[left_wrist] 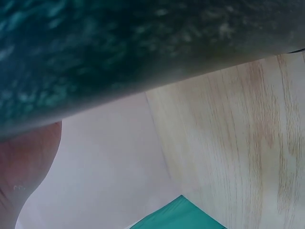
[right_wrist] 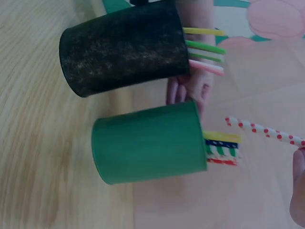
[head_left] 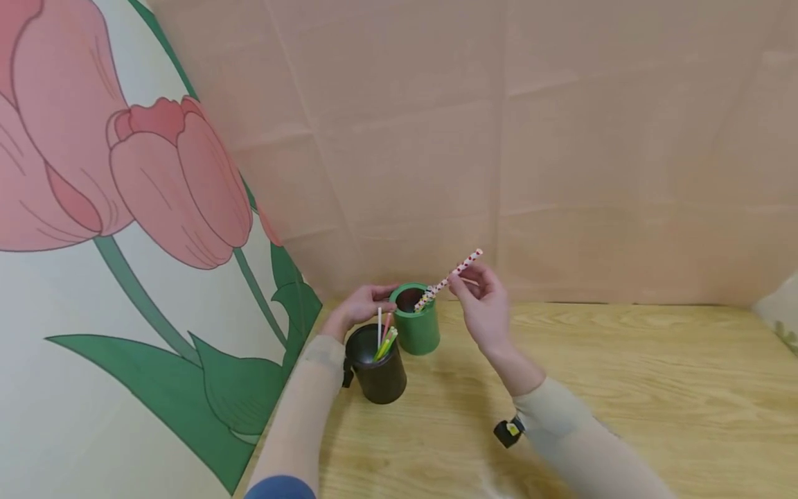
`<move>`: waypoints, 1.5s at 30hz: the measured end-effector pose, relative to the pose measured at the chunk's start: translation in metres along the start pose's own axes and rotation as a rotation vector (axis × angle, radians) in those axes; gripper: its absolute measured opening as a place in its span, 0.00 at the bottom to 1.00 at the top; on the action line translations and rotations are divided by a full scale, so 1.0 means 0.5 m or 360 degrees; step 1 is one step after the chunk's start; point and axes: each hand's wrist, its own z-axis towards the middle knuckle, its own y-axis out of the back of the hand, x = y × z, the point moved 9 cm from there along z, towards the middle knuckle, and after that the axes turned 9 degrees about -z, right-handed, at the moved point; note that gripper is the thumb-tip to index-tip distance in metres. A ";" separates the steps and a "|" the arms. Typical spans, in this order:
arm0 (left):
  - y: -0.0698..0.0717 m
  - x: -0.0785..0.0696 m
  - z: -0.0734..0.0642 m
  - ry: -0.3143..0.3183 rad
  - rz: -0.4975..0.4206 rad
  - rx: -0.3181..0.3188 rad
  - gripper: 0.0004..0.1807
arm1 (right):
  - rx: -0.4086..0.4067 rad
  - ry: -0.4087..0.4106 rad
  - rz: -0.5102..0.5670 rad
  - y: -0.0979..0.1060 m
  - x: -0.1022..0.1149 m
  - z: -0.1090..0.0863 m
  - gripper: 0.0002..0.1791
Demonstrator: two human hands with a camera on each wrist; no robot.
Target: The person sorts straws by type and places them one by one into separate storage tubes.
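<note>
My right hand pinches a white straw with red dots between thumb and fingers. The straw slants, its lower end close over the mouth of a green cup. Several patterned straws stick out of that cup in the right wrist view. At the cup's left side my left hand grips the rim, thumb in front and fingers partly hidden behind. Just nearer stands a black cup holding several plain straws in white, pink, yellow and green. A dark, blurred surface covers the top of the left wrist view.
Both cups stand on a wood-grain table. Behind it hangs a creased pinkish-beige cloth. A panel painted with pink tulips rises along the left edge. Something pale shows at the far right.
</note>
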 end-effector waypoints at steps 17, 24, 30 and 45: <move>0.007 -0.003 0.000 0.0012 0.0030 -0.0064 0.33 | 0.0138 -0.0006 -0.0335 -0.075 -0.039 -0.005 0.12; 0.000 -0.003 0.001 -0.0020 0.0004 -0.0058 0.32 | 0.0152 0.0015 -0.0376 -0.080 -0.058 -0.006 0.12; 0.001 0.004 0.002 -0.0025 0.0001 -0.0061 0.32 | 0.0177 -0.0001 -0.0468 -0.080 -0.070 -0.005 0.13; -0.001 0.007 0.000 -0.0003 -0.0006 -0.0068 0.32 | 0.0168 -0.0090 -0.0668 -0.079 -0.077 -0.001 0.12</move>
